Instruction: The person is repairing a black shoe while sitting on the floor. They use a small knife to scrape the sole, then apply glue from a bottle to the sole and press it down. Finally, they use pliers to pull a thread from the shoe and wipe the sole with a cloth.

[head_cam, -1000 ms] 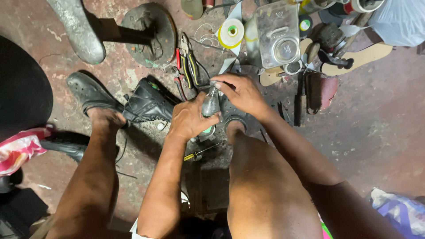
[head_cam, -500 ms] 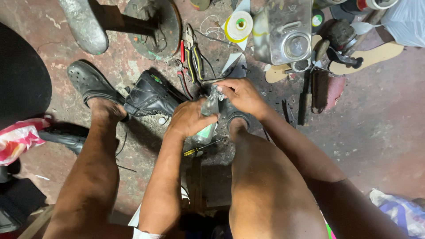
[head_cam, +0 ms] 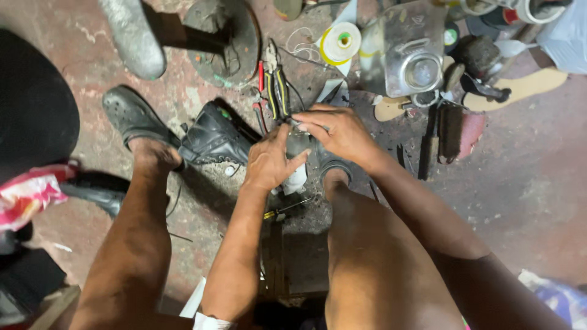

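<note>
My left hand [head_cam: 268, 164] and my right hand [head_cam: 340, 132] meet over the floor between my knees. Together they grip a small grey and white piece [head_cam: 298, 164]; I cannot tell what it is. The left hand holds it from the side with the thumb up. The right hand's fingers pinch across its top end. A black shoe [head_cam: 214, 139] lies on the floor just left of my left hand. My feet in black clogs rest on either side, the left one [head_cam: 129, 119] and the right one [head_cam: 333, 166].
Pliers with red and yellow handles [head_cam: 275, 91] lie just beyond my hands. Farther off are a thread spool [head_cam: 340, 43], a metal can [head_cam: 406, 55], an iron shoe stand [head_cam: 214, 30], a brush [head_cam: 451, 125] and an insole [head_cam: 526, 88]. A yellow screwdriver [head_cam: 282, 211] lies beneath my hands.
Both hands stay on the small piece. My right fingers have shifted across its top. The view has dipped slightly, so the floor clutter sits lower in the frame.
</note>
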